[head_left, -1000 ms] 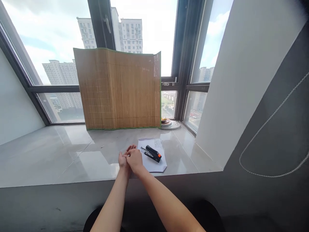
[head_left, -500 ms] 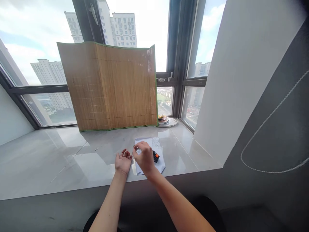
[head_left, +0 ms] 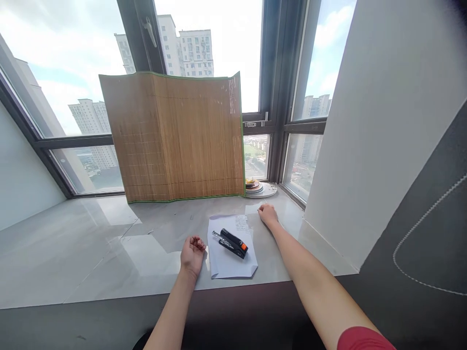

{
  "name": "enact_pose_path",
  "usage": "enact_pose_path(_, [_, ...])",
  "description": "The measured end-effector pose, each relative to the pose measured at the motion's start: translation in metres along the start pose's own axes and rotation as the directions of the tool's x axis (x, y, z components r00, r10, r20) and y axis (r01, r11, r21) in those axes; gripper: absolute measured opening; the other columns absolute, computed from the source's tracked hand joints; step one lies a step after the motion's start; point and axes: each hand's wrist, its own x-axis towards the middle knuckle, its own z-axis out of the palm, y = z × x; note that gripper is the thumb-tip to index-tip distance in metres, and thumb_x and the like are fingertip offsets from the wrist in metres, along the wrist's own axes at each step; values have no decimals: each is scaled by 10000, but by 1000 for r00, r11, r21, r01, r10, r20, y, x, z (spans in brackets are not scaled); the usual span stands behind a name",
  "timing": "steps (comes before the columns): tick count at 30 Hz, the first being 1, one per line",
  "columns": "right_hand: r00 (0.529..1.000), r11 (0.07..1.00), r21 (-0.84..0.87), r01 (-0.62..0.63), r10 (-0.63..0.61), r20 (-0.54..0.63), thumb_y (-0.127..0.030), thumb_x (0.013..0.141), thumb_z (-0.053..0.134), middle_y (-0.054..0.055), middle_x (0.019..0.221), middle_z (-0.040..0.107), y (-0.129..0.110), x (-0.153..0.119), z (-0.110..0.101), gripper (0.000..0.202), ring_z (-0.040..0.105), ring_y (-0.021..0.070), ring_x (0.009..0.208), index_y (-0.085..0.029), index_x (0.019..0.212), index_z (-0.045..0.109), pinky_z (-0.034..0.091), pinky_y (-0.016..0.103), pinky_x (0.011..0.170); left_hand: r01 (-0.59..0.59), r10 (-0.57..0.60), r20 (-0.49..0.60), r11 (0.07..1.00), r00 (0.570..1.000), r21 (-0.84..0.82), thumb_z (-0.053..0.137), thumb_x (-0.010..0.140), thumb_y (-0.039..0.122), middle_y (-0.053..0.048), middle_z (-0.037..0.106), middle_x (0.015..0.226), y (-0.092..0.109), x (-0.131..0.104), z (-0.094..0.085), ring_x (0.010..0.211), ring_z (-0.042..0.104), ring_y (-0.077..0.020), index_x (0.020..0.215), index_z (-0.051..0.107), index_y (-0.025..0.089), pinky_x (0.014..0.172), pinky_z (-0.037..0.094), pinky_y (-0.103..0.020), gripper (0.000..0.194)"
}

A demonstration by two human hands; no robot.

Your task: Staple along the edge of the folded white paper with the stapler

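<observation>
A black stapler [head_left: 233, 244] with an orange part lies opened on a small stack of white paper [head_left: 233, 267]. Its metal staple channel shows along one side. Left of the paper, my left hand [head_left: 193, 253] rests palm up with its fingers curled in. Whatever those fingers hold is too small to make out. Beyond the paper to the right, my right hand [head_left: 268, 214] is low over the sill with its fingers pressed together. A tiny dark speck shows at its fingertips, and I cannot tell what it is.
A bamboo mat [head_left: 193, 141] with green edging stands against the window behind the paper. Stacked plates [head_left: 260, 189] sit in the back right corner. The glossy sill [head_left: 91, 262] ends at a front edge near my forearms. A beaded cord [head_left: 412, 228] hangs at right.
My right hand has moved from above the stapler to the right and farther back, uncovering the stapler. The left hand's fingers are more curled. The whole view has shifted slightly.
</observation>
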Motion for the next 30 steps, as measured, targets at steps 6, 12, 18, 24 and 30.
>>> enact_pose_path(6, [999, 1000, -9, 29, -30, -30, -180, 964, 544, 98, 1238, 717, 11, 2, 2, 349, 601, 227, 1175, -203, 1222, 779, 448, 258, 937, -140, 134, 38, 950, 990, 279, 610, 866, 385, 26, 507, 612, -15, 5, 5, 548, 492, -120, 754, 585, 189, 565, 459, -229, 227])
enact_pose_path(12, [1000, 999, -33, -2, 2, -5, -125, 903, 532, 89, 951, 746, 22, -49, -9, 284, 657, 225, 929, -194, 995, 792, 422, 272, 770, -373, 439, 257, 200, 861, 906, 501, 943, 305, -39, 593, 750, 16, 57, -6, 687, 566, -195, 822, 585, 212, 688, 470, -312, 175])
enact_pose_path(18, [983, 975, -142, 172, -161, 84, -99, 914, 504, 81, 910, 714, 10, -88, -7, 206, 635, 205, 827, -194, 937, 686, 336, 287, 678, -224, 364, 399, -438, 841, 871, 529, 932, 206, -227, 619, 1246, 52, 117, -15, 1198, 570, -347, 1155, 660, 127, 980, 462, -447, 270])
enact_pose_path(24, [975, 967, -153, 203, -185, 121, -103, 919, 479, 68, 840, 683, 5, -86, -9, 178, 615, 202, 755, -204, 891, 622, 290, 297, 626, -340, 341, 358, -112, 869, 934, 632, 890, 183, -141, 668, 1116, 43, 132, -14, 1207, 556, -327, 914, 701, 203, 1010, 428, -399, 76])
enact_pose_path(30, [951, 954, 113, 278, -290, 108, -158, 899, 526, 24, 713, 622, 11, -87, -12, 151, 571, 189, 698, -200, 865, 667, 386, 291, 678, -445, 382, 295, 403, 876, 800, 715, 772, -3, -32, 533, 723, 37, 114, -15, 746, 538, -223, 664, 605, 219, 656, 345, -208, 271])
